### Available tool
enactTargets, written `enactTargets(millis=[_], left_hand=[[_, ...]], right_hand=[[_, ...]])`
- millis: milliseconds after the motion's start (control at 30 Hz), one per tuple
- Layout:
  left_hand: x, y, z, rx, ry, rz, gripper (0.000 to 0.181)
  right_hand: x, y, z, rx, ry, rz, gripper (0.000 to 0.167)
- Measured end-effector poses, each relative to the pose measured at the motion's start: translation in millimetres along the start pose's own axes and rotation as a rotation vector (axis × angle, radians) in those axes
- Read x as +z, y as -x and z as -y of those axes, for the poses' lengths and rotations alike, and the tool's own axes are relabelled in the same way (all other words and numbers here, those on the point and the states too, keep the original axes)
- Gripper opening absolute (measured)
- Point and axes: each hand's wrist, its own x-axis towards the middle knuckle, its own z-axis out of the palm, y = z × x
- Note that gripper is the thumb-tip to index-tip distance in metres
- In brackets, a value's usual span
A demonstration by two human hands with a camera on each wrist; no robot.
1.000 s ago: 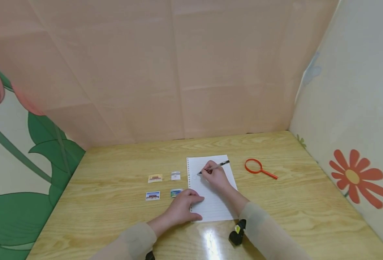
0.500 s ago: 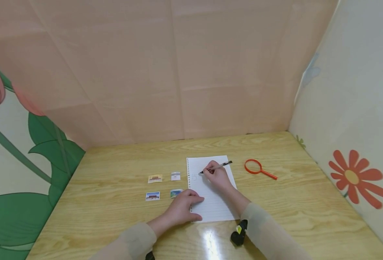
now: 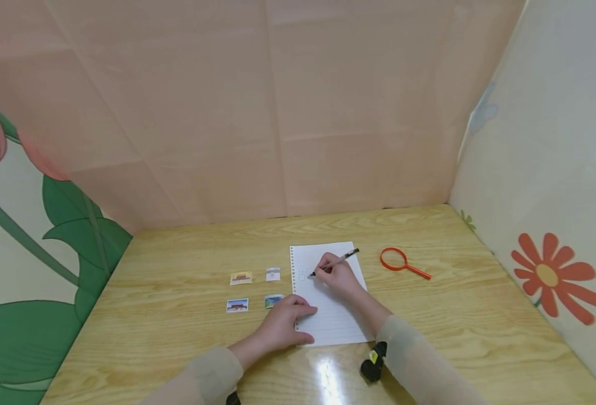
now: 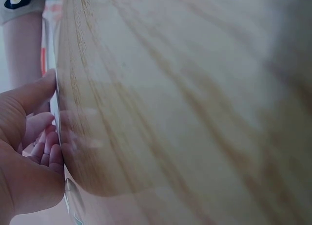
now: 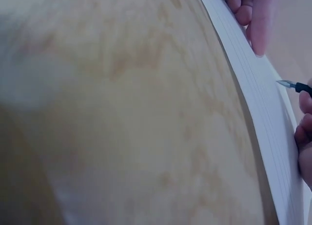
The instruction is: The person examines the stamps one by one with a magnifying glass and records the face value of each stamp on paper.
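From my remote seat I see the right hand (image 3: pixel 335 277) pinching a slim grey-barrelled pen with black ends (image 3: pixel 341 259), its rear end slanting up toward the far right corner of the surface, an angle that suits writing. The nib is down at some faint marks (image 3: pixel 302 275); whether it touches I can't tell. The left hand (image 3: pixel 280 325) grips nothing: it lies over the left edge of a white ruled paper sheet with punched holes (image 3: pixel 332 329), thumb and forefinger spread, I judge to stop the sheet sliding under the pen. That sheet lies about midway between the left and right edges of the light wood-grain surface (image 3: pixel 171 275), squarely before the person, within reach of both hands. Toward the left edge, four small printed picture cards sit in two loose rows, seemingly spaced so each can be seen: a yellow-bordered one (image 3: pixel 241 278), a pale grey-and-white one (image 3: pixel 273 274), a blue-and-white one with a building (image 3: pixel 237 305), and a green-and-blue one (image 3: pixel 272 301), its near right corner hidden by the left hand. On the sheet's other side, toward the far right corner, lies a red plastic-looking magnifying glass (image 3: pixel 419 272), handle pointing to the right edge, apparently laid clear of the writing arm.
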Motion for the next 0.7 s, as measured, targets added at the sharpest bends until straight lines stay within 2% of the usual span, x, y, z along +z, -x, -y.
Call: enactTargets(millis=[133, 267, 533, 700], left_hand=[[0.5, 0.1, 1.0, -0.009, 0.008, 0.005, 0.059], [0.6, 0.4, 1.1, -0.008, 0.013, 0.005, 0.060], [0.2, 0.7, -0.1, 0.020, -0.003, -0.013, 0.059], [0.6, 0.0, 0.9, 0.036, -0.011, -0.023, 0.059]], right_hand=[[-2.5, 0.5, 0.2, 0.012, -0.009, 0.045, 0.003], [-3.8, 1.4, -0.6, 0.012, -0.022, 0.041, 0.005], [-4.0, -0.4, -4.9, -0.028, -0.022, -0.029, 0.007], [-1.6, -2.1, -5.1, -0.067, 0.007, -0.102, 0.009]])
